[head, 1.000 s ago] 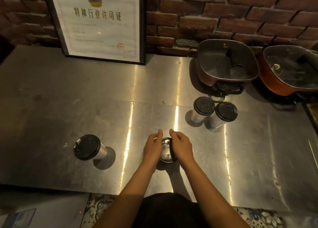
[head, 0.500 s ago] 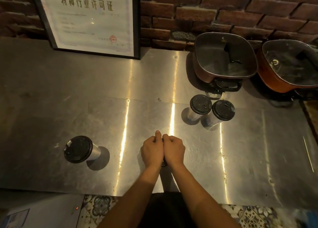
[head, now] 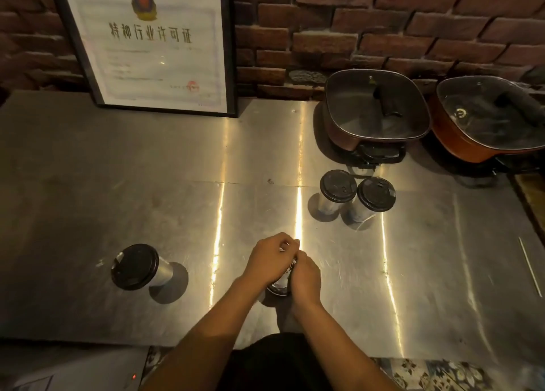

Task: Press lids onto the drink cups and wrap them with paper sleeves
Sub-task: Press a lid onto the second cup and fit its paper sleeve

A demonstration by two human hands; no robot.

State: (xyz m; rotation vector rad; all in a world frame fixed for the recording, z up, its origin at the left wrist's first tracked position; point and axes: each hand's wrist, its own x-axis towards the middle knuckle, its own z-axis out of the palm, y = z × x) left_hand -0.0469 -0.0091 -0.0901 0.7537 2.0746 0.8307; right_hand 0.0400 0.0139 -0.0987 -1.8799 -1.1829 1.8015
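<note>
A drink cup [head: 281, 283] with a black lid stands near the front middle of the steel counter [head: 88, 184], mostly covered by both hands. My left hand [head: 267, 261] curls over the lid from the left, fingers bent at its far edge. Pressing against the cup's right side is my right hand [head: 305, 278]. Another lidded cup [head: 138, 268] stands alone at the left. Two lidded cups [head: 337, 190] [head: 374, 197] stand together at the right, behind my hands. I see no paper sleeves.
A framed certificate [head: 150, 45] leans on the brick wall at the back left. Two square electric pots with glass lids [head: 376, 107] [head: 489, 119] sit at the back right. A thin straw-like stick [head: 529, 269] lies near the right edge.
Both hands closed over the cup's lid, then shifted: the left hand now sits higher and farther, the right lower and nearer, and part of the cup shows between them again.
</note>
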